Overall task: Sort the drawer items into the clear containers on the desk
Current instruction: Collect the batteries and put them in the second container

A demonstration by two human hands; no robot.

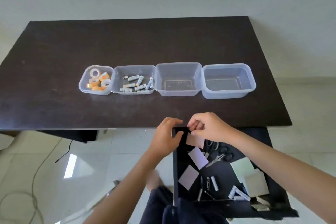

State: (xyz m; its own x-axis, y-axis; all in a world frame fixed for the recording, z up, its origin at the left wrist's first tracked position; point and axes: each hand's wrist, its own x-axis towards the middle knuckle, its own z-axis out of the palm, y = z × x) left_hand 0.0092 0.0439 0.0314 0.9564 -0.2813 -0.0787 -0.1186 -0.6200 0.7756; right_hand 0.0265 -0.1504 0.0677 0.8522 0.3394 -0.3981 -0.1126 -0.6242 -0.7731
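While your two hands met at the six o'clock edge of the desk [54,51], your left hand [166,135] curled its fingers and thumb around the far corner of the open drawer [175,169], gripping the dark rim there. Your right hand [209,127], at three o'clock of the left and nearly touching it, pinched something small at that same corner between thumb and fingertips; what it held was too hidden to name, though a pinkish card [196,142] lay directly beneath the knuckles and may have been in that pinch.

Below your hands, toward six o'clock, the drawer held a loose mix: two pale lilac cards [198,157], scissors [215,160] with dark handles near the three o'clock side of the cards, a stack of pale green notepaper [241,168] and a white block [255,182] at four o'clock, and several white batteries [214,183] lying near the front.

Up at twelve o'clock from your hands, four clear tubs stood in a row across the desk, sides touching. Counting from nine o'clock: the first tub [82,85] held orange-cored tape rolls [99,81], the second tub [116,71] held more white batteries, and the third tub [160,71] and fourth tub [205,71] held nothing.

At eight o'clock, on the pale tiled floor [91,151], a thin cable [36,169] looped away.
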